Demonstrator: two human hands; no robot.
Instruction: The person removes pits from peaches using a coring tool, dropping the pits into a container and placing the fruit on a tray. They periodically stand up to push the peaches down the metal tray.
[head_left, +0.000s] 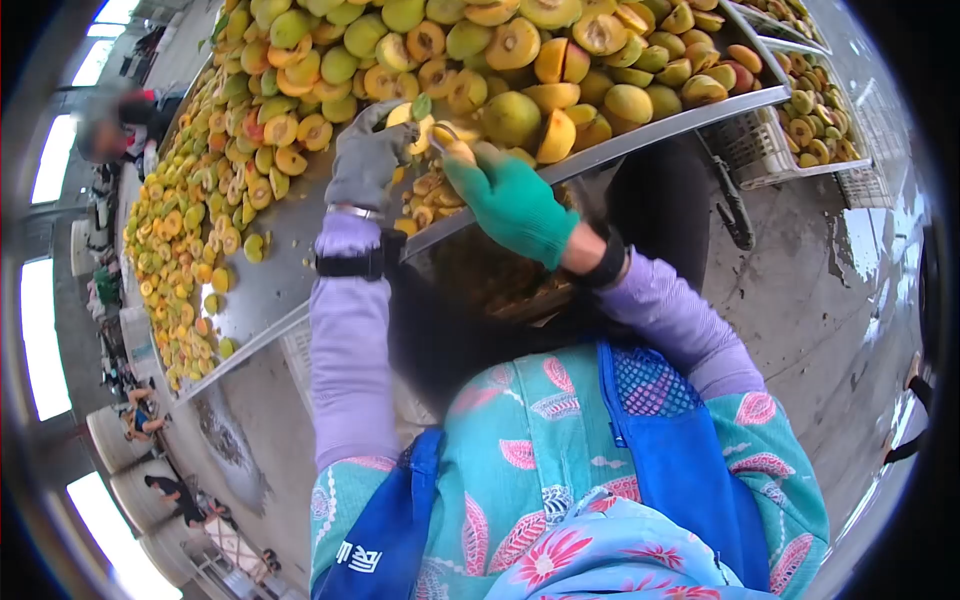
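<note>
My left hand (368,160), in a grey glove, is closed round a yellow fruit half (402,116) at the near edge of a metal table. A small green leaf (422,106) shows beside that piece. My right hand (510,200), in a green glove, grips the light handle of a small curved pitting tool (446,132), whose metal end is at the fruit. Whole and halved yellow-green fruit (510,118) lie heaped just beyond both hands. Smaller fruit pieces (432,196) sit between my hands, near the table's edge.
The metal table (290,215) stretches to the left under more halved fruit. Crates of fruit (815,120) stand on the wet floor at the right. A person (140,125) is by the table's far left side. Another person (180,498) and large tubs (118,438) are at lower left.
</note>
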